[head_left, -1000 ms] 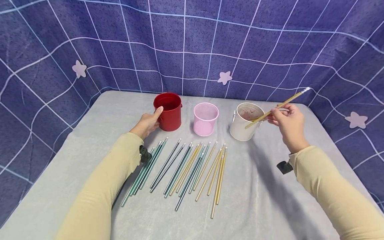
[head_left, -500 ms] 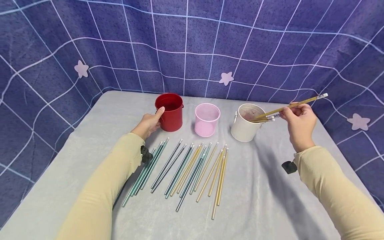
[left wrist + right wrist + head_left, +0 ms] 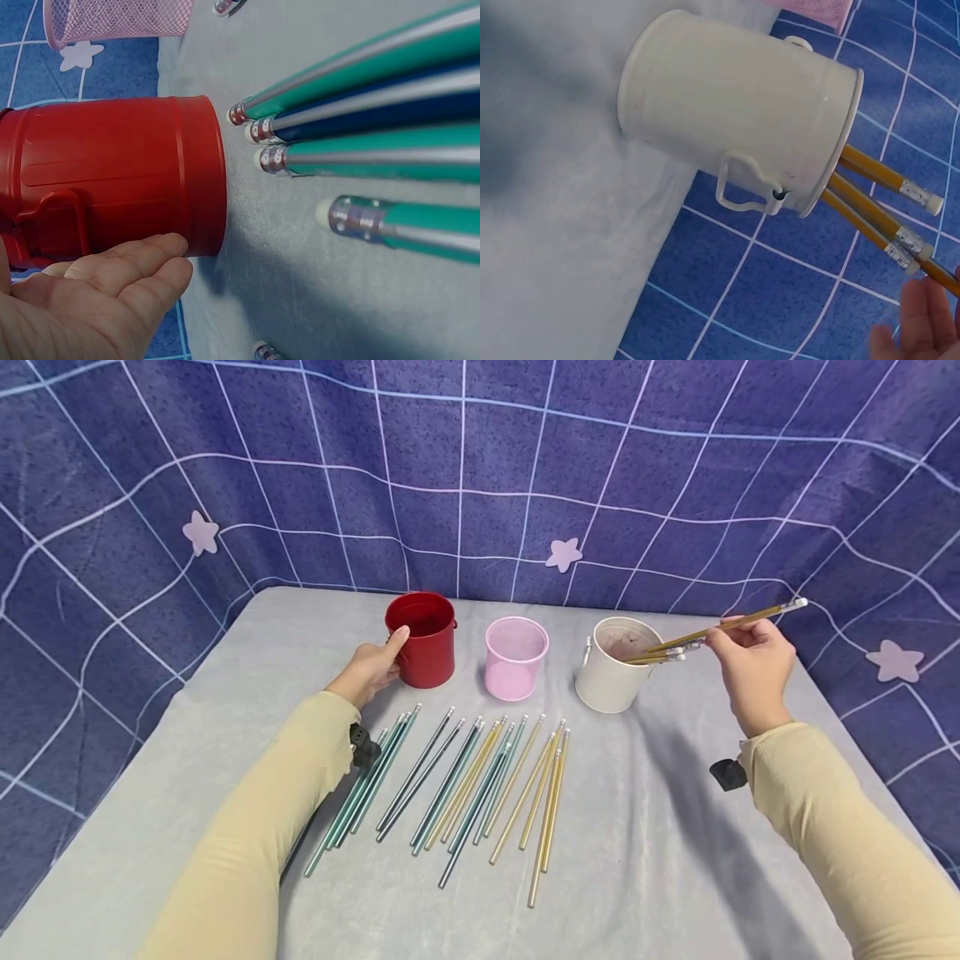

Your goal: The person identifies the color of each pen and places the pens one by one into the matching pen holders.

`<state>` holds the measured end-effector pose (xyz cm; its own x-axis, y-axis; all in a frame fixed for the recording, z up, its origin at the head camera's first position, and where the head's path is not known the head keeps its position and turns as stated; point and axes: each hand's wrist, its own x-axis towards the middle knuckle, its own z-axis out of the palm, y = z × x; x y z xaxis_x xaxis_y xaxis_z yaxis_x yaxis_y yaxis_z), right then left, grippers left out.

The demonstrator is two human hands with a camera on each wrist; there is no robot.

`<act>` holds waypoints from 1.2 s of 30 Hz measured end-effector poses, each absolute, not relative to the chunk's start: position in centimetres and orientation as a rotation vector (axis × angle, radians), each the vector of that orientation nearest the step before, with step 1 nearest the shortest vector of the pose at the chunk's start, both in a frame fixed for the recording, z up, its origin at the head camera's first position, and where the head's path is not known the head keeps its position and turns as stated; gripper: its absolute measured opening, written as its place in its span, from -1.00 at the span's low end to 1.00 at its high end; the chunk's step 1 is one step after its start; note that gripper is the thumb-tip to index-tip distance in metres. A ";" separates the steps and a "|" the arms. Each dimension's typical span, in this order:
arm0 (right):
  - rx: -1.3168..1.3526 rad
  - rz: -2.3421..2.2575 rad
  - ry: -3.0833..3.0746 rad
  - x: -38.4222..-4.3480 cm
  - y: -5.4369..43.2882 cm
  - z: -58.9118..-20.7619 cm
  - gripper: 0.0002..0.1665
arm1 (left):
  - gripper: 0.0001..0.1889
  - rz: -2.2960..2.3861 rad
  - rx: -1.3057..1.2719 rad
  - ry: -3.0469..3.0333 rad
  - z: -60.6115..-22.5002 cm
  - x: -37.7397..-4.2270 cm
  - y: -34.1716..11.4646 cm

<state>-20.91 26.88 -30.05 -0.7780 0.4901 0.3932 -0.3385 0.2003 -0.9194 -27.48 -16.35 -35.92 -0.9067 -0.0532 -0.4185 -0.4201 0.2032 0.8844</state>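
My left hand (image 3: 372, 670) grips the red bucket (image 3: 426, 647), thumb at its rim and fingers along its side by the handle (image 3: 64, 206). The bucket stands upright on the cloth. To the right, my right hand (image 3: 756, 672) pinches a yellow pencil (image 3: 765, 613) near its eraser end, and the pencil slants down into the white bucket (image 3: 611, 681). Several other yellow pencils (image 3: 877, 214) lean out over that bucket's rim, erasers outward. In the right wrist view only some fingers (image 3: 926, 315) show at the lower right corner.
A pink mesh cup (image 3: 513, 672) stands between the buckets. Several green, dark blue and gold pencils (image 3: 465, 785) lie in a loose row in front, eraser ends away from me. Behind the table hangs a blue gridded curtain (image 3: 480, 468).
The right hand has moved right and slightly down. Its pencil's lower end has gone from in front of the white bucket to inside it. The left hand stays at the red bucket.
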 end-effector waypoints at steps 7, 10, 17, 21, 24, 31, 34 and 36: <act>-0.242 1.358 -2.056 -21.0 27.2 -30.3 -0.73 | -0.10 1.785 -0.439 2.169 -35.9 -27.5 -16.3; -0.280 1.343 -2.120 -21.2 27.1 -30.6 -0.66 | -0.10 1.782 -0.437 2.172 -35.9 -27.5 -16.3; -0.330 1.411 -2.152 -21.8 26.9 -31.1 -0.77 | -0.10 1.777 -0.445 2.179 -35.9 -27.5 -16.4; -0.387 1.547 -2.121 -22.1 26.9 -31.1 -0.66 | -0.10 1.786 -0.455 2.174 -35.9 -27.6 -16.4; -0.479 1.611 -2.123 -22.3 26.9 -31.0 -0.54 | -0.10 1.764 -0.458 2.183 -35.9 -27.6 -16.4; -0.556 1.726 -2.135 -22.2 26.9 -31.3 -0.50 | -0.10 1.722 -0.453 2.207 -35.8 -27.5 -16.4; -0.525 1.834 -2.157 -22.1 27.0 -31.4 -0.49 | -0.11 1.731 -0.457 2.206 -35.8 -27.5 -16.4; -0.494 1.861 -2.215 -22.1 27.1 -31.5 -0.48 | -0.11 1.739 -0.457 2.202 -35.9 -27.5 -16.4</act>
<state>-22.05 27.13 -31.51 -0.9226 0.3816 -0.0564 0.1214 0.1484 -0.9815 -27.47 -16.36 -35.85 -0.9051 -0.0632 -0.4205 -0.4237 0.2178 0.8792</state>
